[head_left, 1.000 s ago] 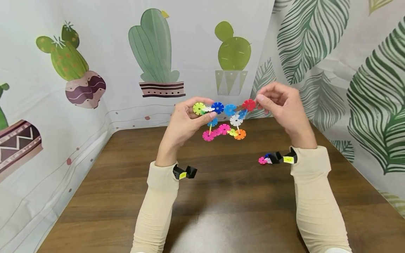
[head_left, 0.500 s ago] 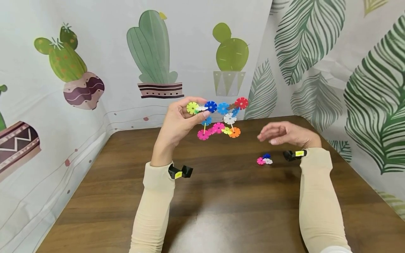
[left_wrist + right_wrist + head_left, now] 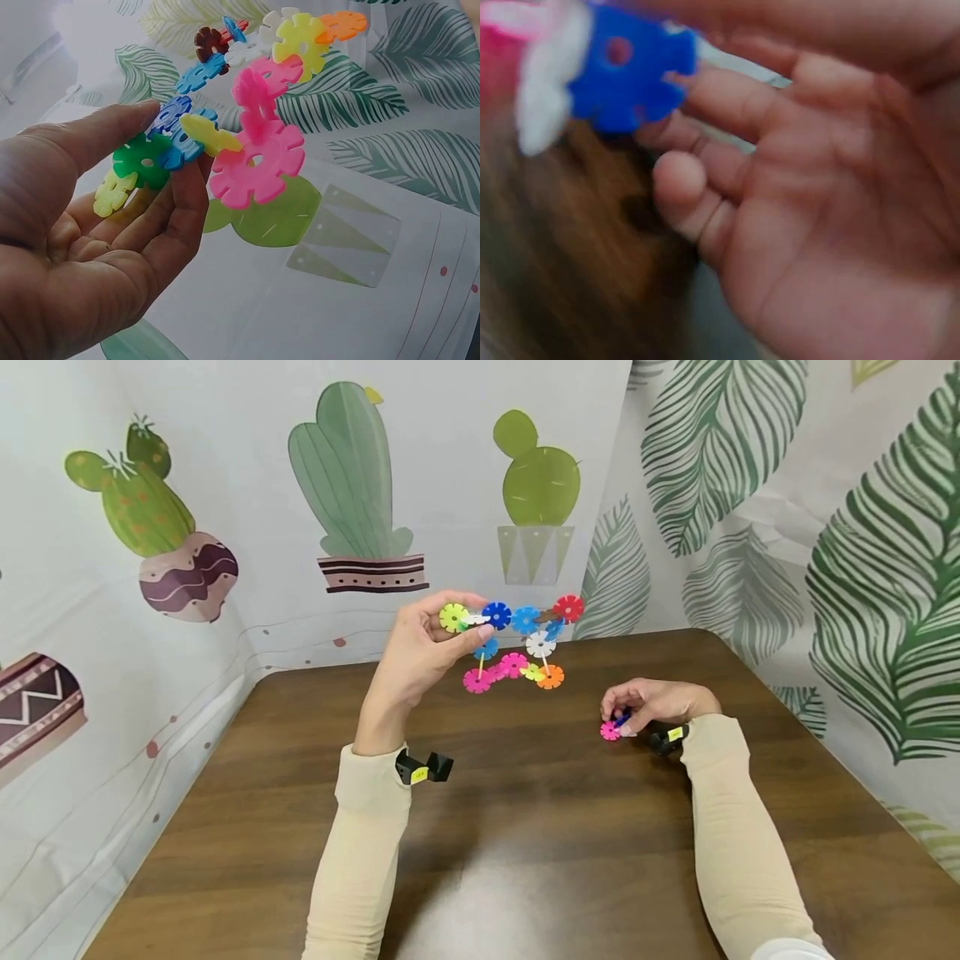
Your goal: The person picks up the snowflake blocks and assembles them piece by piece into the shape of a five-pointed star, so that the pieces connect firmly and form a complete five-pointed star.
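In the head view my left hand holds up a linked loop of notched, flower-shaped plastic discs, its thumb over the dark blue disc. The left wrist view shows a green disc and a blue disc between thumb and fingers, with a pink disc hanging beyond. Over at the right, my right hand pinches a small joined cluster of discs. Its blue disc and white disc show blurred in the right wrist view; fingers hide part of the cluster.
Both hands are above a brown wooden table. Behind it hangs a white cloth backdrop printed with cacti and leaves. Each wrist wears a black camera mount.
My right hand has let go of the red end of the loop, come down to the right and taken hold of the small disc cluster. The left hand keeps holding the loop.
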Demonstrator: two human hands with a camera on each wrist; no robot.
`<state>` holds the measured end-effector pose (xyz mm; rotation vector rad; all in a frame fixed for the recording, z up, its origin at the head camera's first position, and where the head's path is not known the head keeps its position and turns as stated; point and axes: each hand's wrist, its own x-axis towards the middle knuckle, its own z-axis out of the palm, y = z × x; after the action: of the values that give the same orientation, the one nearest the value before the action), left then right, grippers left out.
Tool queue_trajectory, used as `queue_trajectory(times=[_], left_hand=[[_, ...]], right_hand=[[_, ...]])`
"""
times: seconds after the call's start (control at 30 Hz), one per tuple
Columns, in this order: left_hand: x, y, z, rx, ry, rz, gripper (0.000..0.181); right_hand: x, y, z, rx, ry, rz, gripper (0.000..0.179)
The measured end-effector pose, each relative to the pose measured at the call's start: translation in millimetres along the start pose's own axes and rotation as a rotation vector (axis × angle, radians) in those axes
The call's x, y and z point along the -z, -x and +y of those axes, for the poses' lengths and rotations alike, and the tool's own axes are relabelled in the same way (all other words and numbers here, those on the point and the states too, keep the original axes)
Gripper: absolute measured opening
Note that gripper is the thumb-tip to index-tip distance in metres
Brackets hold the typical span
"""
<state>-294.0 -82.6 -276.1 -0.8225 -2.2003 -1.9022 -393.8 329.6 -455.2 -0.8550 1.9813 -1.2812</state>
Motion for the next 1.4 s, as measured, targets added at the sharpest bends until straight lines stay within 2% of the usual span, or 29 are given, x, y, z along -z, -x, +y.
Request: queue_trajectory(times=[0.1,0.2,0.27,0.33,0.43,0.6,0.77,0.97,1.07,1.17,1.27,1.4], left_hand=[[1.0,0.8,-0.5,0.008,-0.014,0.001,0.031],[2.1,3.5,-2.4,0.02,-0.023,0.005,0.032],[2.7,4.6,-2.7,0.022,-0.026,0.006,0.032],[3.1,5.0,-2.3,0.022,-0.021,0.007,0.032],[3.1,4.7,-1.0,0.017,-0.013,0.008,0.032],[3.8,4.4,1.0,0.015,-0.018,0.009,0.032],[4.8,3.1,3.0,0.011,-0.006,0.012,0.031],[5.3,1.3,3.1,0.004,0.011,0.015,0.03],[5.5,1.9,3.3,0.004,0.011,0.016,0.03],[6.0,2.7,3.5,0.001,0.009,0.021,0.03],[6.9,2.9,3.9,-0.001,0.013,0.021,0.03],[7.1,2.2,4.1,-0.004,0.022,0.008,0.03]], right_hand=[[-6,-9.7,0,-0.015,-0.011,0.144,0.035],[-13,-21.7,3,-0.03,0.043,0.328,0.04],[-18,-28.6,3,-0.04,0.103,0.407,0.044],[-21,-34.3,2,-0.055,0.17,0.454,0.045],[-23,-40.7,1,-0.067,0.196,0.486,0.04],[-26,-46.4,-6,-0.045,0.125,0.55,0.034],[-27,-45.1,-24,0.045,0.047,0.61,0.037],[-25,-42.2,-48,0.117,0.045,0.667,0.033],[-27,-42.2,-62,0.155,0.004,0.695,0.035],[-30,-41.3,-79,0.245,-0.096,0.731,0.036],[-31,-39.0,-98,0.384,-0.221,0.756,0.032],[-34,-34.8,-127,0.542,-0.32,0.788,0.029]])
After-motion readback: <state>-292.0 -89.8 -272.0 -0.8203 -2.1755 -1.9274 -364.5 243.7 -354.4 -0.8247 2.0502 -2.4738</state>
